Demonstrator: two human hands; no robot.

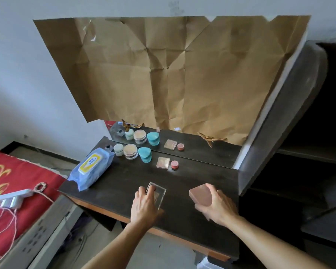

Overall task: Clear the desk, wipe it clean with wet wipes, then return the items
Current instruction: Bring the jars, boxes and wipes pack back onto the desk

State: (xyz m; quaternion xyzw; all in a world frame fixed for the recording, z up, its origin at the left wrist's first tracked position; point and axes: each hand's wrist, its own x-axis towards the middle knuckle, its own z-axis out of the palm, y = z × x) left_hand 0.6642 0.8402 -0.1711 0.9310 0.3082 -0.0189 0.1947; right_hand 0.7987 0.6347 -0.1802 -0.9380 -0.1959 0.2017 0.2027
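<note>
On the dark wooden desk [124,183], my left hand [144,205] grips a clear square box [159,195] near the front edge. My right hand [215,205] holds a pink rectangular box [201,193] just right of it. A blue pack of wet wipes [91,167] lies at the desk's left end. Along the back stand a pale green jar [118,149], a stack of clear round compacts [131,151], a teal heart-shaped jar [145,154], a flat pink square compact [163,162] and a small red round pot [174,165].
A mirror strip [202,150] behind the desk repeats the jars, and brown paper [173,74] covers the mirror above. A red bedcover [17,191] with a white device and pink cord lies to the left. Dark furniture stands on the right.
</note>
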